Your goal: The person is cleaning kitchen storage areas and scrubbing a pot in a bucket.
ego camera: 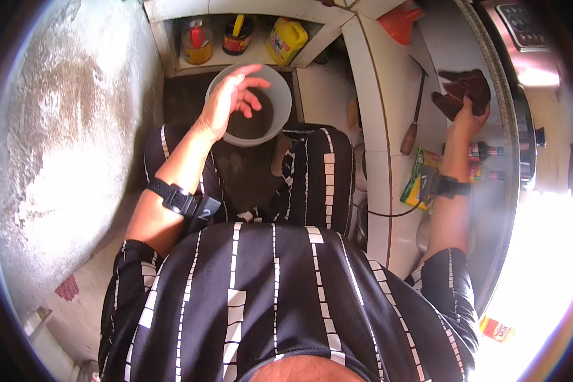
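Note:
My left hand (234, 100) is raised over a pale plastic bucket (282, 102), fingers apart and slightly curled, holding nothing. Dark liquid or a dark bottom shows inside the bucket, which stands on the floor in front of my knees. On the right, my right hand (475, 117) reaches onto a tiled shelf and grips a dark reddish-brown cloth (475, 88), bunched with several points sticking out. Close to that hand lies a tool with a wooden handle (410, 138) and a thin metal shaft. Bottles with dark contents (480, 151) lie beside my right forearm.
Ahead, a low tiled shelf holds a jar with a red handle (198, 45), a dark container with a yellow handle (236, 38) and a yellow jug (286, 42). A green and yellow packet (418, 179) and an orange funnel (401, 24) are at right. A rough wall (76, 119) rises at left.

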`<action>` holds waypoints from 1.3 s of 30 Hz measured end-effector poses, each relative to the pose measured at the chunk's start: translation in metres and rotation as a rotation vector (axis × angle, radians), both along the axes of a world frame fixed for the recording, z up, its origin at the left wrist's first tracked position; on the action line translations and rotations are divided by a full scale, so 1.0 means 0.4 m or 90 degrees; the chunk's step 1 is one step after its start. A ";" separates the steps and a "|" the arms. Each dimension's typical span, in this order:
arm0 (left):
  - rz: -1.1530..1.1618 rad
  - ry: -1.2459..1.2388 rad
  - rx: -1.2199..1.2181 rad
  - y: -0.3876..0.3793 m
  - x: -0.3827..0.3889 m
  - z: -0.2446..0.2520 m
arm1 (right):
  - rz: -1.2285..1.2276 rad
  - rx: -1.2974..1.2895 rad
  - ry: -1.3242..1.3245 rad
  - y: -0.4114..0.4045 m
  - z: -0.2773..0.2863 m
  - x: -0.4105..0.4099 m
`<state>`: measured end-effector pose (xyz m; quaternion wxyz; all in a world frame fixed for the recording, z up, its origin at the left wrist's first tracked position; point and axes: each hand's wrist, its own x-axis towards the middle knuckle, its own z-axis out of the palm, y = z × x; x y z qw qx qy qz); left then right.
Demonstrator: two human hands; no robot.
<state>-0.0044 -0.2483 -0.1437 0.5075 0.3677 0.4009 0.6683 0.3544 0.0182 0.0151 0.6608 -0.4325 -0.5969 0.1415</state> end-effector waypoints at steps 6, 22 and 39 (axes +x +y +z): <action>-0.013 -0.004 0.017 0.007 -0.007 -0.003 | -0.260 -0.046 -0.275 0.248 -0.084 0.199; 0.000 -0.008 -0.015 -0.012 -0.007 -0.001 | -0.030 -0.217 -0.450 0.056 -0.122 0.096; 0.048 -0.007 -0.081 -0.029 -0.025 -0.022 | -0.020 -0.230 -0.683 -0.106 -0.222 0.029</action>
